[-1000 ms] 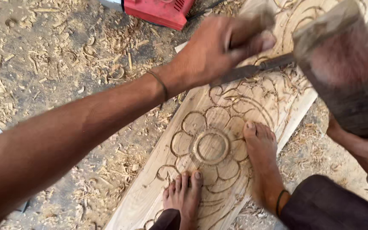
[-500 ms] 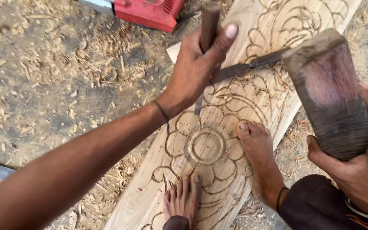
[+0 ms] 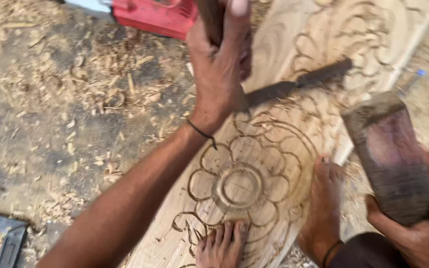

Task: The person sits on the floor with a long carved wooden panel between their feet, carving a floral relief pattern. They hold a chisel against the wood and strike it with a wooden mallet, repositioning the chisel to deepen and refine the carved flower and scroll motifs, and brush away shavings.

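— How does the person's left hand [image 3: 219, 74] sit?

— The arm runs up from the lower left, wrist bent over the carved wooden plank [image 3: 274, 164], a dark cord around the wrist. The grip is pressed together around the brown handle of a chisel [image 3: 212, 22], held upright near the top edge; the handle runs out of view above, and the hand hides where the blade meets the wood.

— And the right hand [image 3: 423, 228]?

— Low at the right edge, fingers wrapped tight around the base of a heavy wooden mallet [image 3: 388, 159], whose blocky, reddish-brown head points up and away from the plank (blurred, so its surface is hard to read).

— Where is the carving?

— The plank lies slanted on the ground, a round flower with a ringed centre cut into it. Two bare feet [image 3: 323, 203] rest on it, toes just beside the flower.

— Anything else lying about?

— A second chisel [image 3: 299, 84] lies flat on the plank beyond the left hand. A red power tool [image 3: 155, 17] sits on the ground near the top, and wood shavings [image 3: 110, 84] are scattered over the dirt at left. No containers show.
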